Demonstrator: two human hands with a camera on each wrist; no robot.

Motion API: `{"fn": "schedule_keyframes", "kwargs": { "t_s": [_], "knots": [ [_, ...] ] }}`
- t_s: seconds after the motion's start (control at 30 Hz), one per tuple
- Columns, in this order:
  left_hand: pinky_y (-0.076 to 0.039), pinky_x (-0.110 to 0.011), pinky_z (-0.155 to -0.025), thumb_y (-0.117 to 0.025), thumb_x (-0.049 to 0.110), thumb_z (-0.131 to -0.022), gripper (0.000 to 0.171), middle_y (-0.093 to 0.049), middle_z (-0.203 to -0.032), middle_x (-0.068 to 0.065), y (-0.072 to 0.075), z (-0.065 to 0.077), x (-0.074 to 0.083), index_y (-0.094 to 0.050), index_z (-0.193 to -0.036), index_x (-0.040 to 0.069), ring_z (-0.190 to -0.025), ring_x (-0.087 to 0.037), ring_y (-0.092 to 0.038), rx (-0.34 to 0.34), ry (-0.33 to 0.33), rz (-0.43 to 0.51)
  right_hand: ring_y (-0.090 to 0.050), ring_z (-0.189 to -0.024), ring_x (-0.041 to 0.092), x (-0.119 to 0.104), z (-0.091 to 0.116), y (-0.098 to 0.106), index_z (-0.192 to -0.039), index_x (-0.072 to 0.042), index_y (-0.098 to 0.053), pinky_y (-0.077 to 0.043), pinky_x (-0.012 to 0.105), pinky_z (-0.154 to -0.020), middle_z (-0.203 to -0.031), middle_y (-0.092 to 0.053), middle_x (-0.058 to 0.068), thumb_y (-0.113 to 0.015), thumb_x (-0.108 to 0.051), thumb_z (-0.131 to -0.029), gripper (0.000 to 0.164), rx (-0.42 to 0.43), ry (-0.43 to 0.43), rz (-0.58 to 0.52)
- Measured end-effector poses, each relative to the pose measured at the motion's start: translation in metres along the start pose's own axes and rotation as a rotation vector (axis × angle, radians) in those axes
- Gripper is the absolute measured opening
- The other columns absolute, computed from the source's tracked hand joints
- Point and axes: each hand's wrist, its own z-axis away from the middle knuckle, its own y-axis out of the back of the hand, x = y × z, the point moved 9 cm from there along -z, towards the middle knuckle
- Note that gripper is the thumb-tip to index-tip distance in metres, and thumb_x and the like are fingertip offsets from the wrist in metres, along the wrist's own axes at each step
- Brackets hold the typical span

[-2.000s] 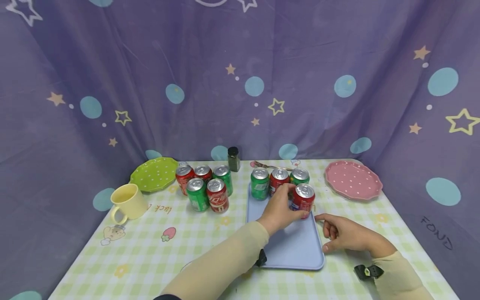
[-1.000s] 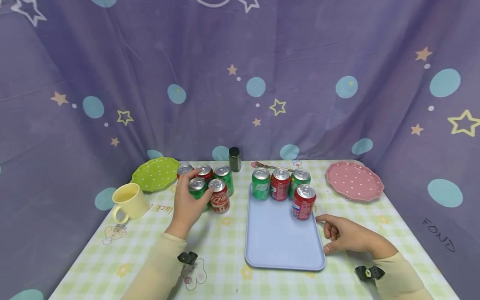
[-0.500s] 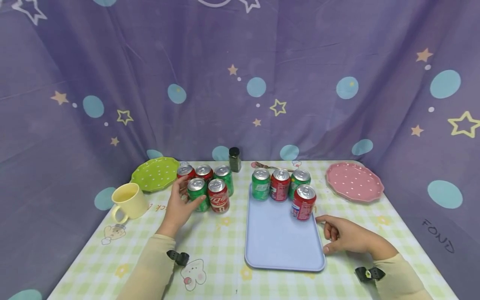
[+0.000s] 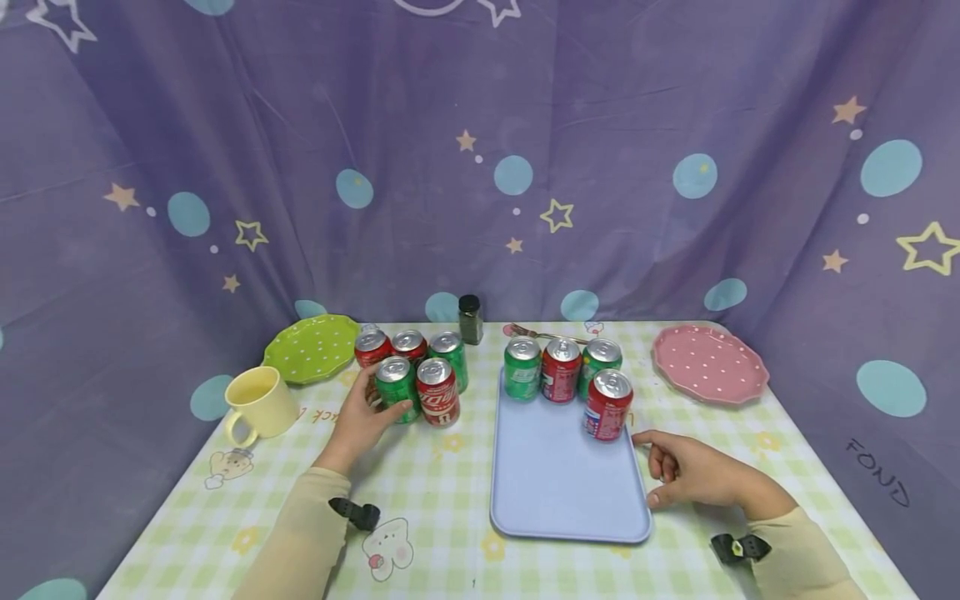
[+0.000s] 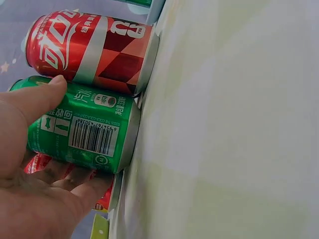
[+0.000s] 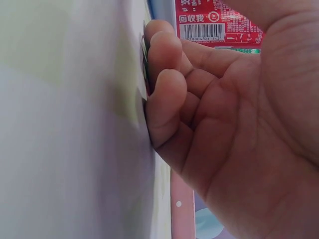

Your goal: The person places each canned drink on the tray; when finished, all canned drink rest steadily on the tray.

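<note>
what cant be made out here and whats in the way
Head view: exact contents of the small clear jar with black lid: too small to tell.
Left wrist view: most of the red metal can behind the green metal can: hidden by that can and the left hand.
Right wrist view: part of the barcoded red metal can: cut off by the upper edge.

My left hand (image 4: pixel 358 432) holds a grip, its thumb (image 5: pixel 45 97) on the near side and its fingers (image 5: pixel 89 189) opposite. The left forearm (image 4: pixel 296 533) slants back towards me from it. Well apart to its right, my right hand (image 4: pixel 693 471) points its index finger (image 4: pixel 654 437) leftward, thumb (image 4: pixel 662 497) nearer me, other fingers curled between them; the right forearm (image 4: pixel 802 554) trails behind that hand.
</note>
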Motion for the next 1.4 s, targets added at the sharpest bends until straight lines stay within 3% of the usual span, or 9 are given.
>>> {"fn": "schedule_keyframes", "kwargs": {
  "t_s": [0.43, 0.63, 0.9, 1.17, 1.4],
  "knots": [
    [-0.038, -0.054, -0.118, -0.086, 0.011, -0.089, 0.083, -0.051, -0.148, -0.019, 0.000, -0.001, -0.002, -0.038, -0.157, 0.013, -0.141, -0.038, -0.048, 0.013, -0.007, 0.061, -0.053, -0.073, 0.014, 0.000, -0.001, 0.000, -0.147, 0.011, -0.042, -0.047, 0.024, -0.062, -0.093, -0.057, 0.011, -0.092, -0.018, -0.080, 0.089, -0.003, -0.018, -0.006],
    [-0.038, -0.054, -0.118, -0.086, 0.011, -0.088, 0.085, -0.051, -0.149, -0.021, 0.002, -0.001, -0.006, -0.037, -0.157, 0.009, -0.141, -0.038, -0.048, 0.034, 0.010, 0.085, -0.054, -0.073, 0.014, 0.000, 0.000, -0.001, -0.148, 0.011, -0.042, -0.047, 0.024, -0.061, -0.094, -0.057, 0.011, -0.093, -0.018, -0.079, 0.090, -0.004, -0.020, 0.000],
    [-0.046, -0.050, -0.111, -0.090, 0.015, -0.085, 0.086, -0.056, -0.144, -0.019, 0.014, 0.004, 0.001, -0.040, -0.156, 0.008, -0.135, -0.034, -0.053, 0.167, -0.001, 0.128, -0.055, -0.073, 0.014, 0.003, 0.001, -0.001, -0.147, 0.011, -0.043, -0.048, 0.024, -0.062, -0.094, -0.058, 0.011, -0.093, -0.020, -0.079, 0.090, -0.002, -0.023, 0.019],
    [-0.053, -0.034, -0.097, -0.092, 0.019, -0.084, 0.083, -0.060, -0.138, -0.008, 0.030, 0.016, 0.026, -0.045, -0.153, 0.013, -0.120, -0.023, -0.060, 0.343, -0.062, 0.106, -0.055, -0.073, 0.012, 0.007, 0.000, 0.000, -0.146, 0.010, -0.044, -0.048, 0.024, -0.061, -0.093, -0.058, 0.012, -0.093, -0.025, -0.079, 0.090, -0.005, -0.029, 0.049],
    [-0.052, -0.032, -0.089, -0.091, 0.016, -0.084, 0.074, -0.064, -0.133, -0.004, 0.041, 0.025, 0.055, -0.051, -0.147, 0.014, -0.117, -0.016, -0.060, 0.442, -0.158, 0.122, -0.055, -0.073, 0.013, 0.008, -0.001, 0.001, -0.145, 0.008, -0.045, -0.048, 0.024, -0.061, -0.093, -0.058, 0.012, -0.093, -0.025, -0.080, 0.087, -0.004, -0.033, 0.045]
  ]
}}
